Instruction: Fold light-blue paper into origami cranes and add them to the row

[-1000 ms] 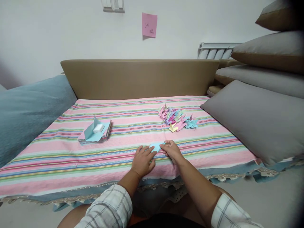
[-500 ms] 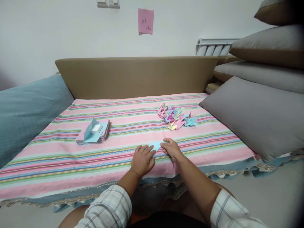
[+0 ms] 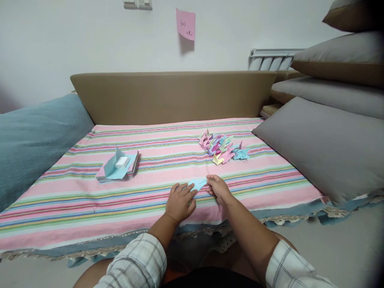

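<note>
A small light-blue folded paper (image 3: 197, 184) lies on the striped cloth in front of me. My left hand (image 3: 180, 202) rests flat on its left end, fingers spread. At the other end, my right hand (image 3: 220, 189) pinches the paper's narrow tip between thumb and forefinger. Just beyond, a cluster of folded paper cranes (image 3: 222, 148) in pink, purple, blue, green and yellow sits on the cloth. To the left is a stack of coloured paper sheets (image 3: 103, 174), topped by a bent blue sheet and a small white block (image 3: 122, 162).
The striped cloth (image 3: 75, 192) covers the seat up to a brown backrest (image 3: 174, 98). Grey cushions (image 3: 324, 144) are piled at the right, and a blue cushion (image 3: 39, 136) leans at the left. A pink note (image 3: 186, 25) hangs on the wall.
My right hand has shifted slightly right, and more of the paper's narrow tip shows. My left hand has stayed in place. The wall note's lower edge has lifted.
</note>
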Available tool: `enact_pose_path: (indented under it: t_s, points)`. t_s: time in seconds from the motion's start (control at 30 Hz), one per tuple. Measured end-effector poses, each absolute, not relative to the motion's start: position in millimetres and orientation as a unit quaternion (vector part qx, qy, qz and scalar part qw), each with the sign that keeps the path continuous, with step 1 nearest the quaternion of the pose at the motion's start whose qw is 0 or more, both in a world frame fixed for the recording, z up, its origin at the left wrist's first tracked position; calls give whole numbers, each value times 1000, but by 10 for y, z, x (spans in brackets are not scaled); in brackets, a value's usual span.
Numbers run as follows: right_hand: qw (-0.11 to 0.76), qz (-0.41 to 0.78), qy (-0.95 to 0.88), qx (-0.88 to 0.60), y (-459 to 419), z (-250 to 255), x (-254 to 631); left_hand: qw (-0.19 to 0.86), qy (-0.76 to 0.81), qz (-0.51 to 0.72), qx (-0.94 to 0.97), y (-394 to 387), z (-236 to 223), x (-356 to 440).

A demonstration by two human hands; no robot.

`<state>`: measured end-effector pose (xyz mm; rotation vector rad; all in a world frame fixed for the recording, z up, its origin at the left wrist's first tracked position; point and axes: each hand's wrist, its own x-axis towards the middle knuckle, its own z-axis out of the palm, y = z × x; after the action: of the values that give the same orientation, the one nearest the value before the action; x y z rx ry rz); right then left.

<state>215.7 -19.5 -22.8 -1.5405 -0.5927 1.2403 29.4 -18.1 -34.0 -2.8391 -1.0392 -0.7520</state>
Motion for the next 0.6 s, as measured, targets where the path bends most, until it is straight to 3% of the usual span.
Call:
enact_pose_path:
  t_s: [0.6]
  points:
    - [500,477,-298,-659,-159,-293,2157,-20,-352,-236,-905,-189,-339,285]
